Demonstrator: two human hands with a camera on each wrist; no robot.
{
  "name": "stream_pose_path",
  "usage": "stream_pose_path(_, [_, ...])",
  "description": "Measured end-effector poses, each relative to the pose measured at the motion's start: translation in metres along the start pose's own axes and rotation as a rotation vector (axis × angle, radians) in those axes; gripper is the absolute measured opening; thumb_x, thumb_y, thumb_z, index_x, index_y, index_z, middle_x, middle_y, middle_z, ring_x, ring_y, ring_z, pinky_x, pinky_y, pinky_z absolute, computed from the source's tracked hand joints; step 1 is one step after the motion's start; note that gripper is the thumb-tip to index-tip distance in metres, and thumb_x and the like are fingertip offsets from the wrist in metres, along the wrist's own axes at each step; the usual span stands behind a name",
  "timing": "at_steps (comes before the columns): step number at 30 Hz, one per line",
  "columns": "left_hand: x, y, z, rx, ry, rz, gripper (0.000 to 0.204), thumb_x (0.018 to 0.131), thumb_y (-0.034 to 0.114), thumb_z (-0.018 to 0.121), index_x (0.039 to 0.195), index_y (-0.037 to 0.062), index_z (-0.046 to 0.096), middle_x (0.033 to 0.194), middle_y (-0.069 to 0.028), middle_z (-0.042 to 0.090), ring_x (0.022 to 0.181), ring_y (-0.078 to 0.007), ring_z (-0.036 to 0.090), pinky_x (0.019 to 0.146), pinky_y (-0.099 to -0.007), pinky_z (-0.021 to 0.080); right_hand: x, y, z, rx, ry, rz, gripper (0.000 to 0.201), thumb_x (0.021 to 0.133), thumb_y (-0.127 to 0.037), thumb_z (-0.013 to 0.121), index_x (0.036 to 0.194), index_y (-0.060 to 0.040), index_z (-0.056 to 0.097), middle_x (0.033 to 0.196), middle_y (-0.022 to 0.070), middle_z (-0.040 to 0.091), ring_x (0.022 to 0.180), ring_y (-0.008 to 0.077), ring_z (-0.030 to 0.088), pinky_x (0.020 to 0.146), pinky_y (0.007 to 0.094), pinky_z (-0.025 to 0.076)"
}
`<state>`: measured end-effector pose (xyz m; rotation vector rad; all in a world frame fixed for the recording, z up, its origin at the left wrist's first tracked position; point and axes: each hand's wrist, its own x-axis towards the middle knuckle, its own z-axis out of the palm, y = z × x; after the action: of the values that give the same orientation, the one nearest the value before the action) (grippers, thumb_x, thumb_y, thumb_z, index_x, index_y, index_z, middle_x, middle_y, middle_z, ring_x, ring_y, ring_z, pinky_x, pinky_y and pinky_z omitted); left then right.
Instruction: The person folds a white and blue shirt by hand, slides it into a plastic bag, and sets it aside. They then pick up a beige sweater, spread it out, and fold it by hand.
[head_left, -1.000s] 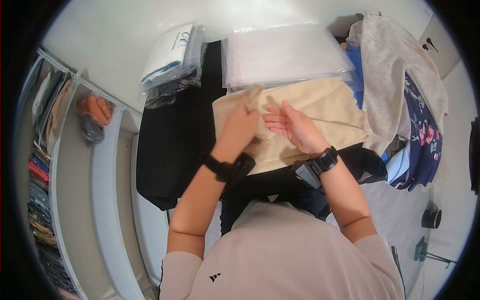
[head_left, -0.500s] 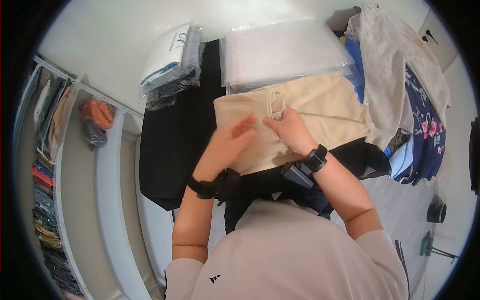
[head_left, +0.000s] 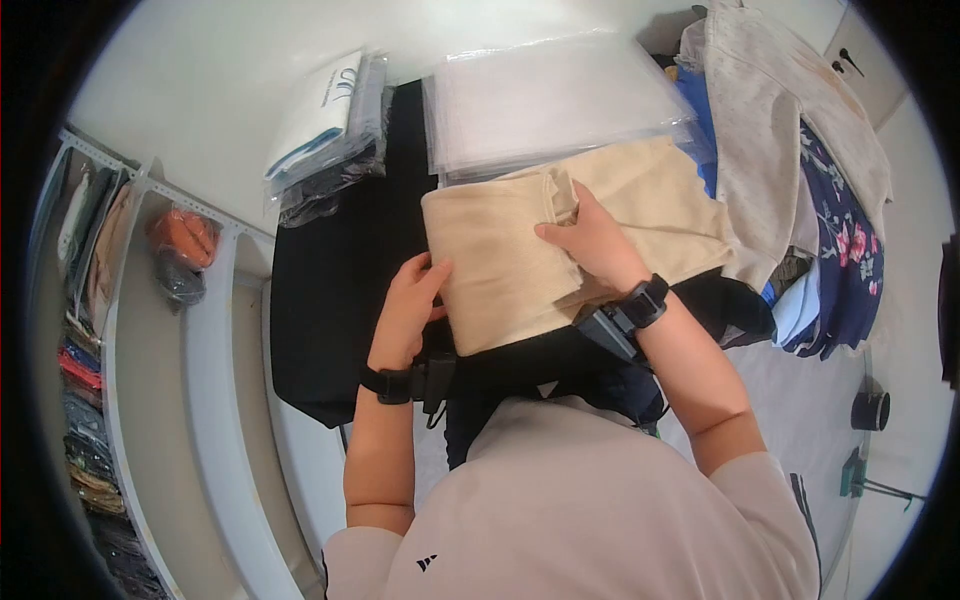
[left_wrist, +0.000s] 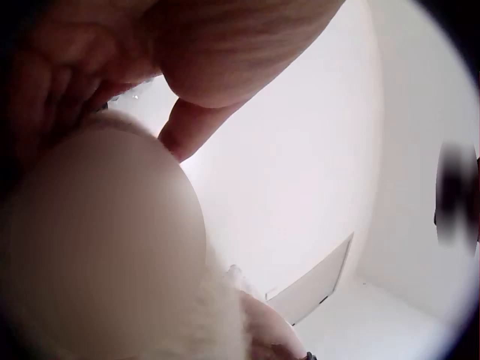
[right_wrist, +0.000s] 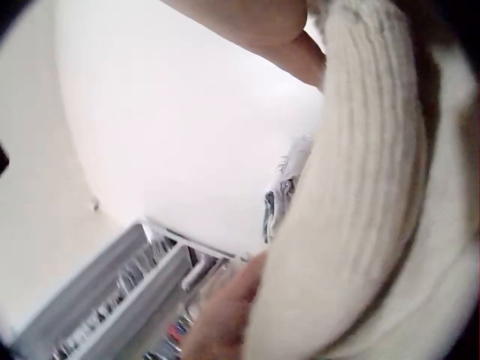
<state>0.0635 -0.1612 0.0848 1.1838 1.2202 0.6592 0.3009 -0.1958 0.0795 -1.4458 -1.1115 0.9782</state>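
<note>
A cream knitted garment (head_left: 500,260) lies folded on a black cloth (head_left: 340,290). My left hand (head_left: 412,295) grips its near-left edge, thumb on top and fingers underneath. My right hand (head_left: 585,240) holds a folded-over layer near the garment's far middle, where the fabric bunches. In the left wrist view, fingers (left_wrist: 202,52) curl right over the blurred cream garment (left_wrist: 97,247). The right wrist view is filled with the ribbed cream garment (right_wrist: 367,187), with part of my right hand (right_wrist: 270,22) at its top edge.
A stack of clear plastic bags (head_left: 550,100) lies just beyond the garment. Bagged clothes (head_left: 330,130) sit at the far left of the cloth. A heap of loose clothes (head_left: 790,150) and a floral piece (head_left: 845,250) lie to the right. White shelves (head_left: 130,300) with folded clothes stand on the left.
The left hand came off the top of the garment and took its near-left edge. The right hand moved further away, now holding a folded layer; the drawstring is hidden.
</note>
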Motion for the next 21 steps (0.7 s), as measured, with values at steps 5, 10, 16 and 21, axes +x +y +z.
stream_pose_path(5, [0.009,0.005,0.008,-0.036,-0.167,-0.074,0.048,0.088,0.03,0.059,0.121,-0.0042,0.049,0.107,-0.0111,0.061,0.094,-0.0181,0.06,0.079,-0.0319,0.049,-0.024,-0.013,0.002,-0.557,0.335,-0.362,0.059,0.076,-0.006,0.065,0.129,0.0017,0.041,0.123,0.028,0.046,0.11,0.0395,0.049,0.093,0.0378,0.042])
stream_pose_path(10, [0.017,-0.006,0.017,-0.133,-0.204,0.045,0.045,0.086,0.022,0.062,0.119,-0.0043,0.049,0.106,-0.0104,0.062,0.094,-0.0166,0.06,0.078,-0.0291,0.049,-0.04,0.004,-0.001,-1.026,0.248,-0.709,0.058,0.077,-0.009,0.065,0.13,-0.0008,0.042,0.124,0.0306,0.043,0.112,0.0438,0.046,0.095,0.0409,0.041])
stream_pose_path(16, [0.018,-0.011,0.017,-0.123,-0.144,0.059,0.045,0.082,0.016,0.066,0.117,-0.0063,0.048,0.109,-0.0135,0.059,0.097,-0.0191,0.058,0.084,-0.0302,0.047,-0.024,0.011,0.0,-0.401,0.35,-0.314,0.055,0.078,-0.013,0.066,0.127,0.0011,0.044,0.12,0.028,0.046,0.108,0.0423,0.048,0.093,0.0406,0.041])
stream_pose_path(21, [0.026,-0.018,0.015,-0.092,-0.114,0.081,0.048,0.08,0.014,0.067,0.117,-0.0074,0.046,0.109,-0.0151,0.058,0.096,-0.0196,0.058,0.083,-0.0298,0.047,-0.033,-0.01,0.012,-1.027,0.316,-0.601,0.051,0.08,-0.025,0.065,0.126,-0.0106,0.049,0.124,0.0189,0.048,0.116,0.0367,0.045,0.095,0.0456,0.038])
